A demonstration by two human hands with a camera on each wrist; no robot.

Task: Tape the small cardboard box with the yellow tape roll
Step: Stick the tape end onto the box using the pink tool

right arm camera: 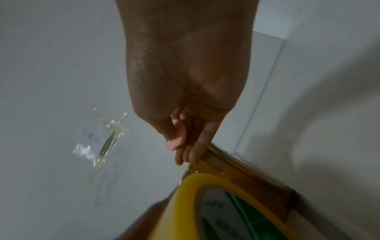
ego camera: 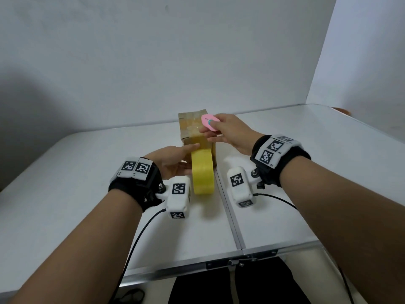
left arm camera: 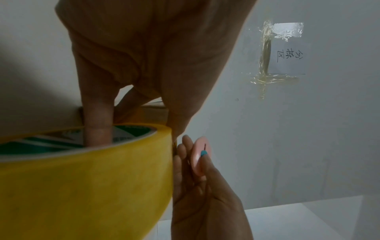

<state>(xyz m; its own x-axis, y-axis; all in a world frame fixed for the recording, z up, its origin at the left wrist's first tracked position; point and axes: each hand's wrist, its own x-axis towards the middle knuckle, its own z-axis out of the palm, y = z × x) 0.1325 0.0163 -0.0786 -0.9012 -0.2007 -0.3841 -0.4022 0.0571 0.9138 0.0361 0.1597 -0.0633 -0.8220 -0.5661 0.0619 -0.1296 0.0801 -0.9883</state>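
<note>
Gripping nearest the camera: left grip [ego camera: 173, 165] hooked by one finger through the core of the yellow tape roll [ego camera: 202, 172], holding it on edge at the centre of the head view, just against the near face of the cardboard box [ego camera: 192, 126]. Pinching just beyond, right of centre: right grip [ego camera: 230, 132] closed with thumb and forefinger on a pink cutter [ego camera: 209, 123], other fingers straight and touching the strip between roll and box top.

Judged well along: tape apparently already laid over the box top and down toward the near face, but not yet severed from the roll. Probably left to do: cut the strip with the cutter, press the loose end flat, set the roll aside. Cannot tell whether the other sides need taping.

Roll: thick, smooth, glossy yellow ring; inner core printed green and white. Strip: thin, translucent, amber over the brown board, wrinkled and shiny where layered. Cutter: small, flat, rounded oval of pink plastic with a teal button. Box: small, upright, matt brown cardboard with squared edges.

Beneath, filling the lower head view: pale, smooth folding counter [ego camera: 87, 172] with a metal seam down its middle. Farthest, upper right of the left wrist view: handwritten paper note [left arm camera: 287, 53] stuck to the white wall with crumpled clear tape.
</note>
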